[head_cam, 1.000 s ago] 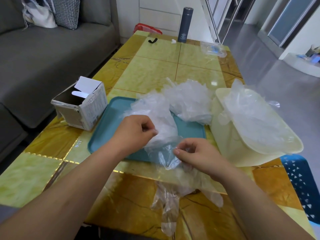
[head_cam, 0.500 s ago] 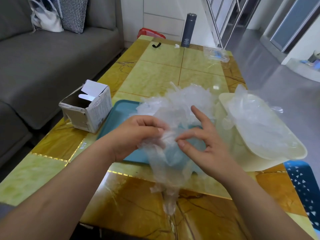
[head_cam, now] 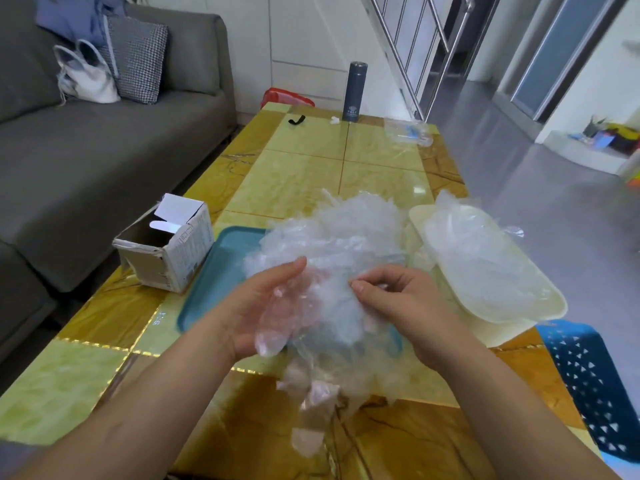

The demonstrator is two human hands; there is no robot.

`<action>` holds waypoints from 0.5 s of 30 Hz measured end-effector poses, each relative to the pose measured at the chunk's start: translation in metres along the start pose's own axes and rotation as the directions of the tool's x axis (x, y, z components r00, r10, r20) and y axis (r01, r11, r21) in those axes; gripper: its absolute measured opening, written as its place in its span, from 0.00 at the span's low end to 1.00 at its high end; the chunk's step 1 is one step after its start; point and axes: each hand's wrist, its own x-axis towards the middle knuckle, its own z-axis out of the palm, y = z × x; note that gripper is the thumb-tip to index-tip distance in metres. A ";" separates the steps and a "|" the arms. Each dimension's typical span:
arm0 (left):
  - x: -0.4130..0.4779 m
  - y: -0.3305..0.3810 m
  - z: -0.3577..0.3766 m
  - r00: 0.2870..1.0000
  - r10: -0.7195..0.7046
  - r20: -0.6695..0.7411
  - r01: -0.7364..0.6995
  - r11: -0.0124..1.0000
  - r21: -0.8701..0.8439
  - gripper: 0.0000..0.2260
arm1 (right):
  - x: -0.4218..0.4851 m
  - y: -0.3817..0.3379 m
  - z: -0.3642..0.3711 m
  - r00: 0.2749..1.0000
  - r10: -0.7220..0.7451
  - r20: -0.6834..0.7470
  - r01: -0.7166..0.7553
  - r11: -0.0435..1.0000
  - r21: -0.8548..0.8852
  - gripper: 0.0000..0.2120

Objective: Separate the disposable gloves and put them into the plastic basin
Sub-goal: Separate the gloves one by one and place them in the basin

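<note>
The right hand [head_cam: 398,299] pinches a fold of film between thumb and forefinger at the side of the wad of thin clear disposable gloves [head_cam: 332,244]. The left hand [head_cam: 263,306] lies open under the wad, cradling it above the teal rectangular plastic tray [head_cam: 221,268]. The step looks like teasing one glove free. A slow peel rightward would suit, with the left hand steadying the clinging rest. The cream plastic basin [head_cam: 498,330], with gloves inside, sits just right of the tray and appears to reach past the edge of the yellow-green marbled worktop [head_cam: 311,174], so a knock might tip it. The path between is short and unobstructed.
</note>
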 end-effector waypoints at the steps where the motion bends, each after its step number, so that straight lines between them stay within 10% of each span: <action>1: 0.006 0.000 0.000 1.000 0.000 -0.009 0.001 1.000 0.032 0.17 | -0.002 -0.004 -0.006 1.000 -0.002 0.008 0.002 0.999 -0.052 0.05; 7: 0.036 0.006 0.029 0.952 0.194 -0.238 -0.130 0.957 0.260 0.08 | 0.004 -0.036 -0.071 0.978 -0.111 -0.176 0.062 0.963 -0.264 0.08; 15: 0.049 0.035 0.104 0.953 0.302 0.000 -0.284 0.896 0.342 0.08 | 0.084 -0.037 -0.165 0.899 -0.224 -0.375 -0.159 0.632 -0.758 0.11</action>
